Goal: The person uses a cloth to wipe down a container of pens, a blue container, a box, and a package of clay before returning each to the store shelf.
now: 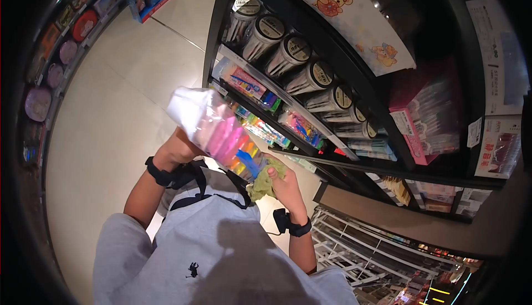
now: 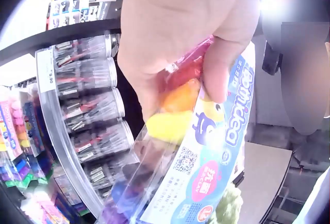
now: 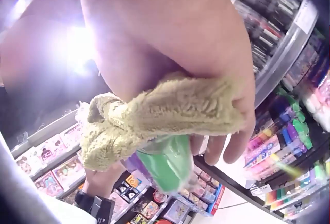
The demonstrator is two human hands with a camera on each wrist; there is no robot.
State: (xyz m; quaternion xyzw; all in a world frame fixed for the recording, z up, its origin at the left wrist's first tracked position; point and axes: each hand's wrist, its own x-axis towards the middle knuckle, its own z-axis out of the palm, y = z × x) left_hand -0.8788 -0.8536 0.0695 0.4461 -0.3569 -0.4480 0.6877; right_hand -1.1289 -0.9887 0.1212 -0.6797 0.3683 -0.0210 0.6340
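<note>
A clear package of coloured pieces (image 1: 221,136) with a printed label is held in front of the body. My left hand (image 1: 182,149) grips its far part; in the left wrist view the thumb of that hand (image 2: 191,28) lies on the label side (image 2: 193,183), by the orange and yellow pieces (image 2: 170,126). My right hand (image 1: 285,186) holds a yellow-green cloth (image 1: 263,182) against the package's other end. Seen from the right wrist, the cloth (image 3: 165,108) is bunched under the right hand (image 3: 180,33), with a green piece (image 3: 167,164) below it.
A black shelf unit on the right holds clear jars with black lids (image 1: 295,48), colourful packs (image 1: 244,81) and a pink box (image 1: 413,133). Another stocked shelf (image 1: 69,52) curves along the left. Pale floor tiles (image 1: 127,78) lie between them. A white wire rack (image 1: 354,244) stands at lower right.
</note>
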